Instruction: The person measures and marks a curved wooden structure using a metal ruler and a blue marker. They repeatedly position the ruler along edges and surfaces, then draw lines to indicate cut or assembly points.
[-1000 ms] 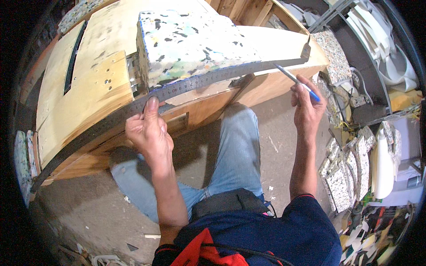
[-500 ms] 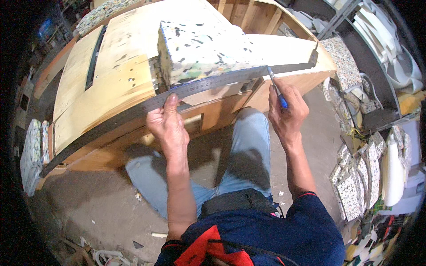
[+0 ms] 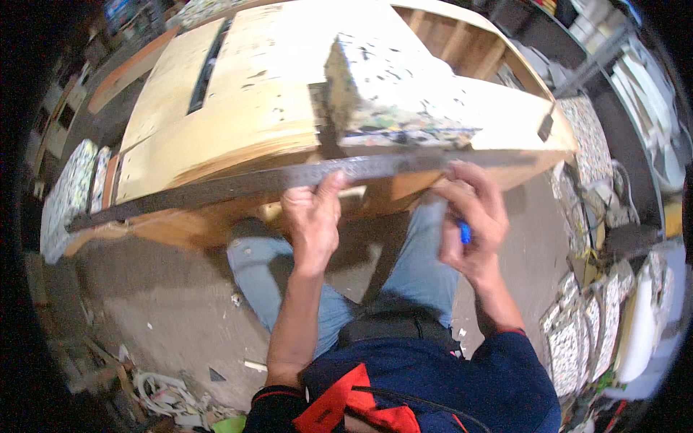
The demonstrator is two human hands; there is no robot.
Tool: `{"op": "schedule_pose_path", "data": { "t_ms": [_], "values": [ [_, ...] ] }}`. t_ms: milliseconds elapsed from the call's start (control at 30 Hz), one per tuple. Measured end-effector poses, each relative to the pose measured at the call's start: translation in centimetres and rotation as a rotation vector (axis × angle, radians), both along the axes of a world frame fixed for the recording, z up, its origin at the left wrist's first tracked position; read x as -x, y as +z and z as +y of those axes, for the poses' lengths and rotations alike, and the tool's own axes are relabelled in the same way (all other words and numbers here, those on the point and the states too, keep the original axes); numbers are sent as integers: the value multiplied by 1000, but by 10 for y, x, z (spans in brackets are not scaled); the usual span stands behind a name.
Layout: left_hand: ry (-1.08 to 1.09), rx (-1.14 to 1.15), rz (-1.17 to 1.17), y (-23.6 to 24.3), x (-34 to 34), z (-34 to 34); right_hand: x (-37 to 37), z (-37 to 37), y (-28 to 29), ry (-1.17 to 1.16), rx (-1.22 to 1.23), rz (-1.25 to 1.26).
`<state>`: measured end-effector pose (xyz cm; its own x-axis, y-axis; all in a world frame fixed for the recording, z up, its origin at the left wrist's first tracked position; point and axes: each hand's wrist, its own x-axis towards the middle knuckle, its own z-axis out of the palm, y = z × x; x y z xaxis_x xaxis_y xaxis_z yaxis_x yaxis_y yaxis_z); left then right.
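Thumb on its near edge, my left hand (image 3: 312, 227) is closed on a long steel ruler (image 3: 260, 178). The ruler spans across the front of a wooden frame (image 3: 238, 155), a little on my side of a speckled foam block (image 3: 404, 97). A blue line runs along that block's lower front edge. My right hand (image 3: 476, 216) has a blue pen (image 3: 464, 232) tucked in its curled fingers, the tip hidden. Its raised fingers are at the ruler's right part, slightly blurred; whether they grip it is unclear.
More speckled foam pieces stand at the frame's left end (image 3: 68, 202) and in a stack on the right floor (image 3: 577, 339). A dark shelf (image 3: 613, 115) with white sheets rises at right. Scraps and white tubing (image 3: 170, 397) lie at lower left. My knees are under the frame's front.
The ruler has come away from the foam block's front edge toward me. My right hand has drawn the pen back into its palm and lifted its fingers to the ruler. The view has shifted.
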<state>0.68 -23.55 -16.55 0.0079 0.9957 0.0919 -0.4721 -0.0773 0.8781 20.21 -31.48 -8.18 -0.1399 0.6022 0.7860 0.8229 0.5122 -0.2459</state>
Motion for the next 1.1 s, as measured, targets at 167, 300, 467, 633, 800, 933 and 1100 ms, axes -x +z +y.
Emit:
{"op": "schedule_pose_path", "data": {
  "t_ms": [167,300,467,633,800,933,1100],
  "values": [
    [-161,-59,45,48,22,-24,-6,-31,-9,-161,260,-145],
    [-319,-60,127,59,47,-9,15,-36,0,-246,408,-291],
    [-458,-126,294,77,68,34,39,-31,7,-123,638,-66],
    [-686,-186,1064,117,109,116,87,-30,15,-119,849,355],
    [-400,-481,1113,108,122,223,104,-17,12,-144,828,406],
    [-460,-245,870,94,90,252,104,-6,9,-214,848,471],
    [-572,-197,686,78,55,267,110,7,34,-334,909,326]
  ]
}}
